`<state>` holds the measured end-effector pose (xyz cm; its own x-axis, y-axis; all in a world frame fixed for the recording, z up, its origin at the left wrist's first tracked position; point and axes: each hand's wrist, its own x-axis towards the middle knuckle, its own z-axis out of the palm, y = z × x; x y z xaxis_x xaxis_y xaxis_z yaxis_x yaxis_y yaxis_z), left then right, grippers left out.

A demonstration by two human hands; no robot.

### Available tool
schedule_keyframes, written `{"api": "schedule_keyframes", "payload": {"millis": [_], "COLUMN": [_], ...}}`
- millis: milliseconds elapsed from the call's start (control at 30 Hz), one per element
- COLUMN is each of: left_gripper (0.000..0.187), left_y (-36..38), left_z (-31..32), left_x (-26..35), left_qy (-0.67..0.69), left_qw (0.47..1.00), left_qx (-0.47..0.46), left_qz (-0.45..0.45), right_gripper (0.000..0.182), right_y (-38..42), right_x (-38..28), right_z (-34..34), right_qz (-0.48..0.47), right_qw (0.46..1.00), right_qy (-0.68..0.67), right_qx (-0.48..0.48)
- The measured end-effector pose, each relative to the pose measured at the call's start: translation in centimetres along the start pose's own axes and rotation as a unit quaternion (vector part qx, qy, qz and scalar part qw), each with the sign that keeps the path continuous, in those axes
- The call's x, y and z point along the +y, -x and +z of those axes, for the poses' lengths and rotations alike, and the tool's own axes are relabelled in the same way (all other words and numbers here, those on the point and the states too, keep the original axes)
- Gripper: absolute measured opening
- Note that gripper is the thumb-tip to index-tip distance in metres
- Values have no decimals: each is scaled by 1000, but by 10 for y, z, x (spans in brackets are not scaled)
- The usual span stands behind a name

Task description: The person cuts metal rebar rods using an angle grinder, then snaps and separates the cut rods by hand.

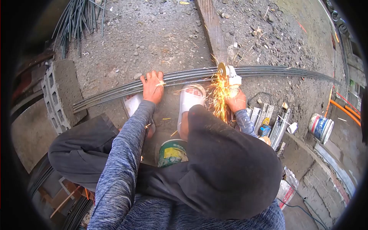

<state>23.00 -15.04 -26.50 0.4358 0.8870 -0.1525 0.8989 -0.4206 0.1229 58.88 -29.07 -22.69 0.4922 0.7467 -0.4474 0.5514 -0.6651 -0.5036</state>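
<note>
gravel ground, a concrete block (61, 92) propping the rebar (184, 76). labels on the can (172, 152) and bucket (320, 127) are unreadable. the left hand (152, 87) presses the rebar flat; the right hand (237, 100) grips a grinder (229, 74), its disc throwing sparks (220, 97) beside a sandal (189, 101).

The rods (184, 76) are dull grey ribbed metal, resting on a rough concrete block (63, 94). The ground (153, 38) is coarse and gritty. The sleeve (122, 153) is mottled knit cloth, and the sandal (188, 101) is smooth white plastic.
</note>
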Motion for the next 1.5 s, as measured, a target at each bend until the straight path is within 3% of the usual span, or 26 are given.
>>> {"api": "schedule_keyframes", "payload": {"millis": [667, 867, 900, 1033, 1500], "left_gripper": [30, 30, 30, 31, 31], "left_y": [1, 1, 2, 2, 1], "left_z": [-1, -4, -3, 0, -5], "left_x": [2, 3, 3, 2, 3], "left_qy": [30, 38, 45, 38, 46], "left_qw": [999, 999, 999, 999, 998], "left_qx": [-3, -9, 3, 4, -22], "left_qz": [-16, -14, -13, -14, -23], "right_gripper": [49, 41, 51, 52, 47], "right_y": [7, 14, 12, 15, 18], "right_x": [9, 21, 21, 16, 19], "right_z": [3, 2, 5, 4, 6], "right_qz": [25, -55, -56, 31, 24], "right_qw": [1000, 998, 995, 1000, 1000], "right_qy": [12, 32, 86, 3, 10], "right_qx": [0, -9, 9, -3, 16]}}
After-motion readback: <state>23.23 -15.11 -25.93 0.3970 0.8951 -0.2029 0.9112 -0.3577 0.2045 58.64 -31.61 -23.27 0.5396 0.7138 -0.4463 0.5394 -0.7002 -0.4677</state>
